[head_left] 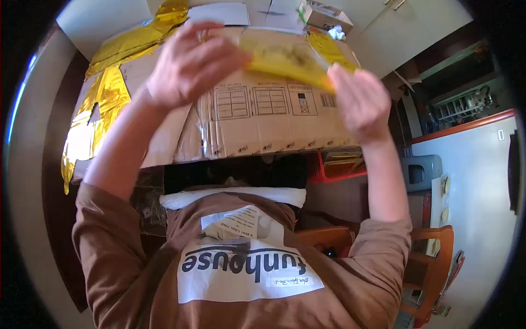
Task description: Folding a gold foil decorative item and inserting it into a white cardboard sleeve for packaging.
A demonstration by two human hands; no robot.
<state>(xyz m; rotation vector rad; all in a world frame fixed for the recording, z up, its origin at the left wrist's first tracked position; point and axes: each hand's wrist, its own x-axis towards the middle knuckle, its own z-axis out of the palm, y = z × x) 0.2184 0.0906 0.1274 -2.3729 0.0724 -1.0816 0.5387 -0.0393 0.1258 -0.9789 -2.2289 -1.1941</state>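
A yellow see-through piece of film, smeared by motion, stretches between my two hands above a flattened cardboard sheet. My left hand is raised, its fingers bent, and the film's left end meets its fingertips. At the other end, my right hand is closed, with the film's edge pinched between thumb and fingers. Dark patches show on or through the film; I cannot tell which.
Shiny gold foil lies over the table's left side and hangs past its edge. More yellow foil lies at the far right, near an open carton and a crumpled white tissue. A wooden chair stands at lower right.
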